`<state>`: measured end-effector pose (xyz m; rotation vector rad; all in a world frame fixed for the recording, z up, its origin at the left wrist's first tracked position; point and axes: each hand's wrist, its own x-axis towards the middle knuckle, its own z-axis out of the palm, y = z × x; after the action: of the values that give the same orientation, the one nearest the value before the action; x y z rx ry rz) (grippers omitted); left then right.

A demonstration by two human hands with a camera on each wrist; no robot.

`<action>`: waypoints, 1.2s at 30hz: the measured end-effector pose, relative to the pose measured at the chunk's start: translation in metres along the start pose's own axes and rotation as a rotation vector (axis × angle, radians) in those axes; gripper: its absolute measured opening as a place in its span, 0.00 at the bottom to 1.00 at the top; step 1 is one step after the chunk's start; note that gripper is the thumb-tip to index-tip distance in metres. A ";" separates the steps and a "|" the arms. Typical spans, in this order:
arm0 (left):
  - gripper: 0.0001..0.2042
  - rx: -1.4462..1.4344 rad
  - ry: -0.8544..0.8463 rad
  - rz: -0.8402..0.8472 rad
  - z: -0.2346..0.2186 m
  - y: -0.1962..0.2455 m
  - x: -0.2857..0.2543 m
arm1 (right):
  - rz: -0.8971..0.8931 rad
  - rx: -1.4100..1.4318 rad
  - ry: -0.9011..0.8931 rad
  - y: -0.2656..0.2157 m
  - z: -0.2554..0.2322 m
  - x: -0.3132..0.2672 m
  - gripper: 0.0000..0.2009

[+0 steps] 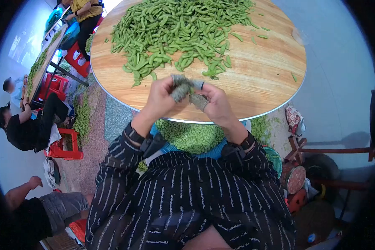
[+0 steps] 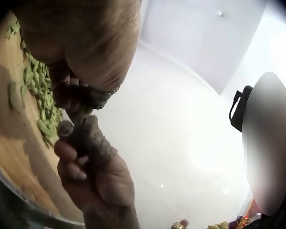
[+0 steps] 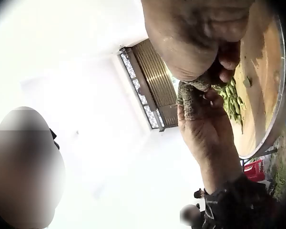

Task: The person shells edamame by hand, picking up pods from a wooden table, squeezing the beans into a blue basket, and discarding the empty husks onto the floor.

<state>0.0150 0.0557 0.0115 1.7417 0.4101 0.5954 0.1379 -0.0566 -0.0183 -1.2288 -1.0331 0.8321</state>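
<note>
Over the near edge of a round wooden table (image 1: pixel 262 83), my left hand (image 1: pixel 159 98) and right hand (image 1: pixel 218 107) meet fingertip to fingertip. Grey-green wrapping covers the thumbs and some fingers of both. A sliver of green soybean pod (image 1: pixel 191 89) shows where they meet, pinched between the two hands; the fingers hide most of it. Just beyond lies a big heap of green soybean pods (image 1: pixel 171 33). Below the table edge, at my lap, a blue basin (image 1: pixel 214 153) holds many shelled green beans (image 1: pixel 191 137).
Stray pods (image 1: pixel 262 36) lie on the table's right side. At left, people sit and stand along another table (image 1: pixel 41 68) near red stools (image 1: pixel 66 146). Pods (image 1: pixel 84 118) litter the floor. A wooden-legged stand (image 1: pixel 296 149) and a patterned bag (image 1: pixel 293 120) are at right.
</note>
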 end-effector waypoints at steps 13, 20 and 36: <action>0.10 0.632 -0.434 0.067 0.008 0.010 -0.022 | -0.400 -0.914 -0.125 -0.039 -0.013 -0.028 0.08; 0.10 0.630 -0.136 0.139 0.022 0.015 -0.043 | 0.305 0.120 0.124 -0.036 -0.017 -0.058 0.06; 0.15 0.909 -0.163 0.444 0.029 0.015 -0.045 | 0.388 0.349 0.036 -0.038 -0.007 -0.054 0.04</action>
<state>-0.0050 0.0039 0.0128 2.7761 0.1725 0.6127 0.1255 -0.1159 0.0097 -1.1498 -0.5913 1.2279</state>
